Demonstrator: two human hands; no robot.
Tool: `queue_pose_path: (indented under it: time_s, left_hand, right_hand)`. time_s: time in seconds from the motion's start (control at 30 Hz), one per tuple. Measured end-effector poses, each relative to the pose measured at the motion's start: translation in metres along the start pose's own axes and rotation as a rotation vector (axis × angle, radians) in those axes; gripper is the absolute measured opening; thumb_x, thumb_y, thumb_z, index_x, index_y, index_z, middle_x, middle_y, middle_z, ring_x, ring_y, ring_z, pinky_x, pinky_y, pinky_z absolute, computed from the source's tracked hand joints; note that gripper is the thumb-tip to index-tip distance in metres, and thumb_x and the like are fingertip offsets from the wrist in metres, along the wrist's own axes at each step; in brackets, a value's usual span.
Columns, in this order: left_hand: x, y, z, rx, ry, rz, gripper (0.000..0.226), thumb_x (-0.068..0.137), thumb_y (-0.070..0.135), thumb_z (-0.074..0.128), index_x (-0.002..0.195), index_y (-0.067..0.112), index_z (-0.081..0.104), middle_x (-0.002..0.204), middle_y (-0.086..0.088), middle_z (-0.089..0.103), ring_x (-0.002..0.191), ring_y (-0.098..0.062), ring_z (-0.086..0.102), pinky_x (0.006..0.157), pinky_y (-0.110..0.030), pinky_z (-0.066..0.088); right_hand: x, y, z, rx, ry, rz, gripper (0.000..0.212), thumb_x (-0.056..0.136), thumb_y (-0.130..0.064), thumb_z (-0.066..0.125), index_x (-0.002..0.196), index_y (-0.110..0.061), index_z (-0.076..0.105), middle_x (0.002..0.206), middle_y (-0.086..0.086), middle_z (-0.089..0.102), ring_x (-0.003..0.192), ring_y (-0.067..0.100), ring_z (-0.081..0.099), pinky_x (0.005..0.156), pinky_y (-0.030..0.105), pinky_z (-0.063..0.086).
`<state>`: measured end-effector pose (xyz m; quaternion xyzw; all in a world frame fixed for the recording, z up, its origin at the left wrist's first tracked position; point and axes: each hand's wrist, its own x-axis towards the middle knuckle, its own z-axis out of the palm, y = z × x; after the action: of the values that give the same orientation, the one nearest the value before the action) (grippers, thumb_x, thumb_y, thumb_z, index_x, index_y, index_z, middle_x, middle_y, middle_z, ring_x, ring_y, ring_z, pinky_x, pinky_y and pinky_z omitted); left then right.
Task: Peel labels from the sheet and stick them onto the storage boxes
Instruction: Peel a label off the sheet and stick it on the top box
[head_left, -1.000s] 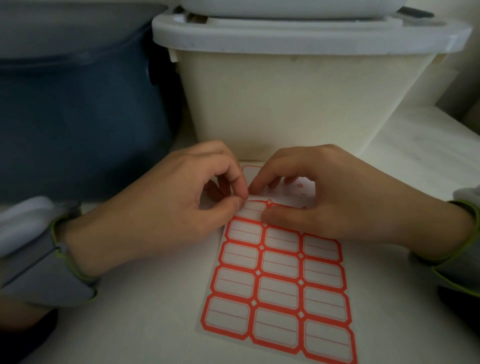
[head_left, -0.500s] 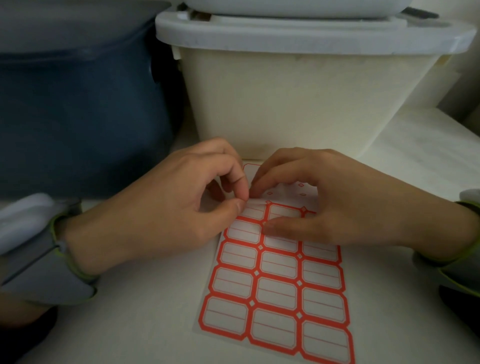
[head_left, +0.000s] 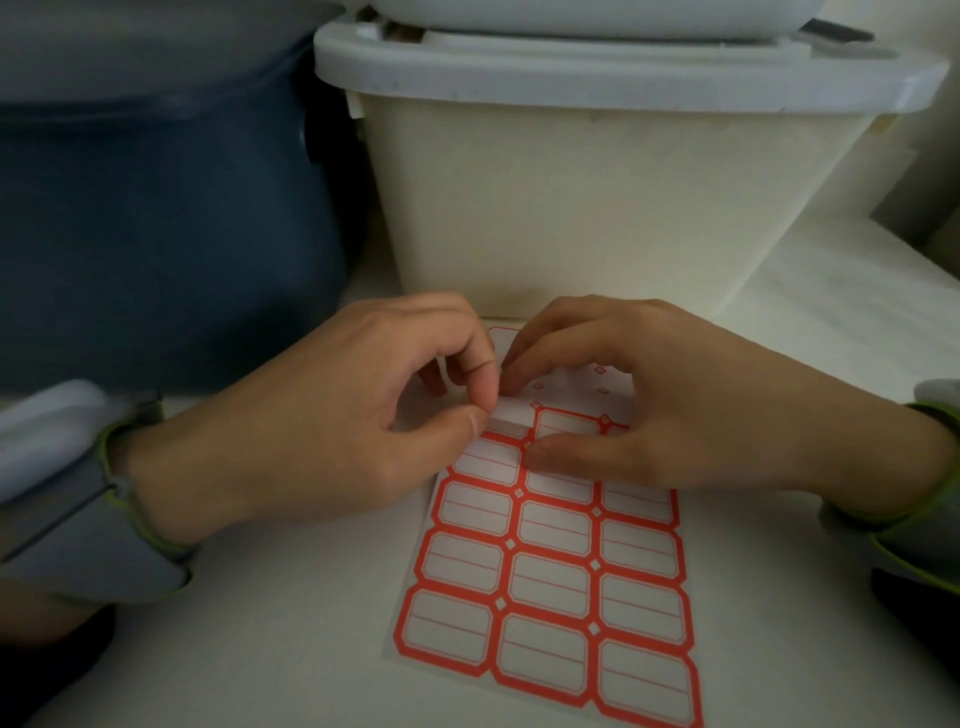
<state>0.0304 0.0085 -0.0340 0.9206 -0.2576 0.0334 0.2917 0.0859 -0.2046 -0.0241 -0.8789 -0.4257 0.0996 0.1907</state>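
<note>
The label sheet (head_left: 550, 587) lies flat on the table (head_left: 260, 649) at lower centre, its long axis running from the bottom right up toward mid-frame. At its far left corner the left hand (head_left: 332, 415) pinches a half-lifted label (head_left: 511, 418). The right hand (head_left: 675, 405), just beside it, presses the sheet down with thumb and arched fingertips. Directly beyond, the cream storage box (head_left: 597, 208) looks the nearest target; a blue storage box (head_left: 156, 234) stands upper left.

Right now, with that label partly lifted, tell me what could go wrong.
1. The left hand pinches the small white label, which is curled over; its sticky side may fold onto itself.
2. The right hand alone pins the red-bordered paper label sheet; if it slips, the sheet could lift.
3. A hard tug might tear the label.
</note>
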Motion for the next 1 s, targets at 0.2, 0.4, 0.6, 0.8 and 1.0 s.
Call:
queue_pose_path:
  time_s: [0.2,0.4,0.6,0.8,1.0]
  left_hand:
    - [-0.0005,0.0008,-0.0008,-0.042,-0.008,0.000,0.008,0.079,0.045,0.050,0.079,0.039,0.056,0.086,0.017,0.064,0.089,-0.010,0.063,0.071,-0.027,0.055]
    - [-0.0009,0.0008,-0.0012,-0.083,-0.006,-0.015,0.010,0.078,0.046,0.050,0.079,0.038,0.057,0.087,0.018,0.066,0.088,-0.009,0.065,0.069,-0.028,0.056]
    - [-0.0009,-0.0002,-0.0005,-0.107,-0.010,-0.018,0.009,0.079,0.046,0.051,0.079,0.039,0.057,0.089,0.018,0.067,0.090,-0.010,0.066,0.069,-0.028,0.057]
    - [-0.0005,-0.0001,-0.0009,-0.112,-0.003,-0.006,0.007,0.080,0.043,0.052,0.079,0.037,0.057,0.087,0.015,0.067,0.087,-0.013,0.065,0.067,-0.029,0.056]
    - [-0.0002,-0.0005,-0.0013,-0.162,0.043,-0.051,0.010,0.081,0.045,0.053,0.080,0.036,0.059,0.089,0.017,0.067,0.089,-0.011,0.065,0.073,-0.027,0.057]
  right_hand:
    - [0.0003,-0.0001,0.0002,-0.011,-0.002,-0.001,0.042,0.079,-0.054,0.069,0.118,-0.039,0.067,0.121,-0.023,0.057,0.110,0.001,0.055,0.096,0.019,0.048]
    - [-0.0001,-0.0004,0.0003,-0.030,-0.010,-0.002,0.042,0.079,-0.055,0.069,0.119,-0.040,0.067,0.123,-0.024,0.055,0.112,-0.001,0.054,0.097,0.017,0.046]
    - [-0.0001,-0.0009,0.0005,-0.038,-0.017,0.001,0.043,0.079,-0.056,0.067,0.120,-0.041,0.065,0.124,-0.024,0.053,0.113,-0.001,0.052,0.098,0.018,0.046]
    - [0.0003,-0.0011,0.0009,-0.056,-0.012,-0.007,0.044,0.079,-0.056,0.068,0.120,-0.041,0.065,0.124,-0.023,0.053,0.113,-0.002,0.051,0.096,0.013,0.043]
    - [-0.0004,-0.0026,0.0006,-0.065,-0.020,-0.003,0.045,0.079,-0.058,0.067,0.121,-0.042,0.064,0.125,-0.024,0.052,0.113,-0.001,0.050,0.096,0.013,0.043]
